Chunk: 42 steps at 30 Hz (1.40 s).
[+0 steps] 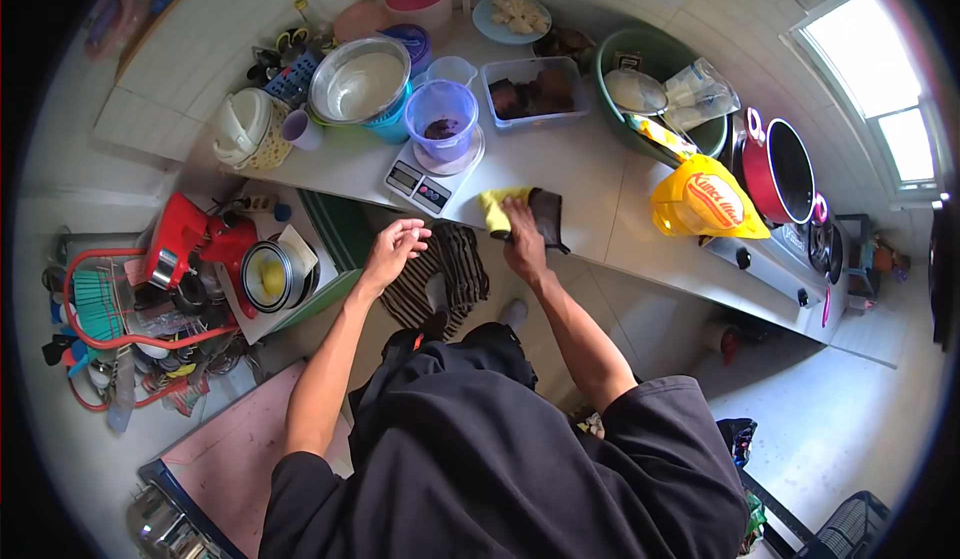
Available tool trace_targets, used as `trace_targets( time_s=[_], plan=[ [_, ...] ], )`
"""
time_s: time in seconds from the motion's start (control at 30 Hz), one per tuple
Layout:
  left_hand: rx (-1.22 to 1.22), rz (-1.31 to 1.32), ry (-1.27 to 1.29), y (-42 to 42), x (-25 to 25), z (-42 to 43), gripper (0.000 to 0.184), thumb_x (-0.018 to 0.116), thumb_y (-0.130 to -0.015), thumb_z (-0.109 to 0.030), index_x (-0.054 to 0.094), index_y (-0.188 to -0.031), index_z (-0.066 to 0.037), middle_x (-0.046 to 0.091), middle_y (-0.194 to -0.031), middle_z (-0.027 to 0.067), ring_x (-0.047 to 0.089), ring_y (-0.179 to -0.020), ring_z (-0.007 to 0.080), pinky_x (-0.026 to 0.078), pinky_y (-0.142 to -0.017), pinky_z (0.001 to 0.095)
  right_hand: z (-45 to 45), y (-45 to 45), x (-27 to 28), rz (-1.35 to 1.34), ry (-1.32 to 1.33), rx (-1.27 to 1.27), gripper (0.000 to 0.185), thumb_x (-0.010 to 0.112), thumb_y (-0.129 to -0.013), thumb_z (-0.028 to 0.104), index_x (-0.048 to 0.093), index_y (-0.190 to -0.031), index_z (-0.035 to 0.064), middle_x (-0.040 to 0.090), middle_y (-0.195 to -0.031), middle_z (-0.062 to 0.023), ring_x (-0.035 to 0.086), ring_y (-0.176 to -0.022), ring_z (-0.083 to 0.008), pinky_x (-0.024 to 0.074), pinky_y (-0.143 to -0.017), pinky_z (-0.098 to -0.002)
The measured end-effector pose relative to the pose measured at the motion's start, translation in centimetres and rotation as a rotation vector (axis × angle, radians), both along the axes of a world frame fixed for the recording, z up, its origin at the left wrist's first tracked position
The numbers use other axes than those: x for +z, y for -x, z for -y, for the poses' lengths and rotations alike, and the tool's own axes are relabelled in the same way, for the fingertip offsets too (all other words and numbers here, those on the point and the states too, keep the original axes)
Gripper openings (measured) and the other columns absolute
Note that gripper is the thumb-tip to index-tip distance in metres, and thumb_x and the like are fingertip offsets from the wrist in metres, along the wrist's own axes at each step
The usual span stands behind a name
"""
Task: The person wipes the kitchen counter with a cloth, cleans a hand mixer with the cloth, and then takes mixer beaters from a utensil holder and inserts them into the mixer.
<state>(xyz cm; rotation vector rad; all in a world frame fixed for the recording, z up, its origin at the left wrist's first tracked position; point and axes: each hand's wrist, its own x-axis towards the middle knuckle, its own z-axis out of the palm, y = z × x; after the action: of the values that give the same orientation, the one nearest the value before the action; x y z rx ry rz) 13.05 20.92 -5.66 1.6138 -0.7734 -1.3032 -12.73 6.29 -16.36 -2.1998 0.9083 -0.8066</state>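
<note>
Laying right hand [523,242], finger bend too blurred to tell, over one yellow-and-brown cloth [547,217], four o'clock from one scale [423,188]; holding empty, loosely curled left hand [398,249] at seven o'clock.

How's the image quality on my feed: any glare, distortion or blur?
Head view: the window glares white; head view: wide-angle distortion bows the countertop, corners black; head view: the right hand and yellow cloth look slightly blurred.
</note>
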Motion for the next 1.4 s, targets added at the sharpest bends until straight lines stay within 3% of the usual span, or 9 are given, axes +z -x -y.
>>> trace_targets(
  time_s=[0.2,0.33,0.43,0.57,0.63,0.77,1.0,1.17,1.4],
  plan=[
    [-0.054,-0.021,0.02,1.6,-0.4,1.9,0.037,0.056,-0.105,-0.029,0.058,-0.13,-0.003,0.069,-0.12,0.0086,0.068,-0.098,0.0132,0.054,-0.085,0.0274,-2.4,5.3,3.9,-0.08,-0.418,0.118,0.055,0.048,-0.078,-0.017,0.059,-0.127,0.007,0.067,-0.121,-0.0216,0.061,-0.119,-0.04,0.048,-0.102,-0.0426],
    [-0.033,-0.043,0.041,2.5,-0.8,2.5,0.038,0.057,-0.104,-0.032,0.059,-0.126,-0.001,0.071,-0.117,0.0096,0.068,-0.092,0.0131,0.054,-0.08,0.0279,0.9,10.0,6.1,0.131,-0.243,-0.308,0.049,0.05,-0.086,-0.014,0.058,-0.131,0.0025,0.068,-0.111,-0.0219,0.067,-0.107,-0.0339,0.0522,-0.089,-0.0385],
    [-0.036,-0.057,0.035,2.6,-1.2,2.6,0.038,0.057,-0.104,-0.031,0.059,-0.126,-0.001,0.071,-0.117,0.0097,0.068,-0.093,0.0134,0.054,-0.08,0.0282,6.1,11.0,6.4,-0.002,-0.09,-0.621,0.055,0.052,-0.082,-0.009,0.053,-0.136,0.0023,0.063,-0.116,-0.0247,0.061,-0.111,-0.0408,0.0483,-0.096,-0.0429],
    [-0.024,-0.06,0.024,2.2,-1.3,1.8,0.037,0.057,-0.104,-0.031,0.059,-0.126,-0.001,0.071,-0.116,0.0096,0.068,-0.093,0.0134,0.054,-0.08,0.0281,11.9,9.6,-0.6,-0.197,-0.02,-0.446,0.07,0.059,-0.074,0.003,0.048,-0.144,0.0048,0.052,-0.138,-0.0256,0.045,-0.131,-0.0447,0.0369,-0.11,-0.0494],
    [-0.002,-0.048,0.014,1.8,-0.9,1.2,0.037,0.057,-0.104,-0.03,0.059,-0.126,-0.001,0.071,-0.116,0.0095,0.068,-0.094,0.0134,0.054,-0.08,0.0279,11.2,5.5,-1.2,-0.451,-0.004,-0.463,0.08,0.058,-0.073,0.011,0.041,-0.151,0.0094,0.034,-0.158,-0.0204,0.024,-0.148,-0.0439,0.0242,-0.116,-0.0626],
    [0.047,-0.042,-0.048,0.2,-0.2,-1.0,0.037,0.056,-0.105,-0.031,0.058,-0.13,-0.003,0.069,-0.12,0.0095,0.068,-0.098,0.0133,0.054,-0.084,0.0273,10.6,-1.5,-2.1,-0.461,0.055,-0.321,0.078,0.054,-0.075,0.008,0.042,-0.152,0.0132,0.03,-0.162,-0.0176,0.019,-0.152,-0.0412,0.0177,-0.121,-0.0605],
    [0.112,-0.069,-0.081,-1.6,-1.0,-3.4,0.039,0.056,-0.105,-0.031,0.057,-0.131,-0.003,0.069,-0.121,0.0096,0.068,-0.098,0.0133,0.054,-0.083,0.027,1.8,-4.9,0.0,-0.29,0.103,0.113,0.064,0.051,-0.079,-0.003,0.057,-0.14,0.0139,0.046,-0.155,-0.0123,0.034,-0.148,-0.0361,0.0239,-0.121,-0.0549],
    [0.117,-0.11,-0.063,-0.6,-2.2,-2.5,0.037,0.055,-0.105,-0.028,0.057,-0.13,-0.002,0.07,-0.119,0.0104,0.069,-0.095,0.0131,0.055,-0.08,0.026,-2.3,-0.6,3.1,-0.395,-0.15,0.456,0.054,0.056,-0.073,-0.005,0.062,-0.124,0.01,0.061,-0.134,-0.0089,0.05,-0.134,-0.0318,0.046,-0.108,-0.044],
    [0.05,-0.147,-0.056,1.7,-2.3,0.0,0.038,0.056,-0.105,-0.031,0.057,-0.131,-0.003,0.068,-0.121,0.0109,0.068,-0.097,0.0131,0.056,-0.082,0.0266,-0.2,9.8,9.1,-0.002,-0.28,-0.345,0.044,0.058,-0.083,-0.006,0.061,-0.125,0.0058,0.066,-0.118,-0.0156,0.06,-0.117,-0.0369,0.0501,-0.097,-0.0446]
  ],
)
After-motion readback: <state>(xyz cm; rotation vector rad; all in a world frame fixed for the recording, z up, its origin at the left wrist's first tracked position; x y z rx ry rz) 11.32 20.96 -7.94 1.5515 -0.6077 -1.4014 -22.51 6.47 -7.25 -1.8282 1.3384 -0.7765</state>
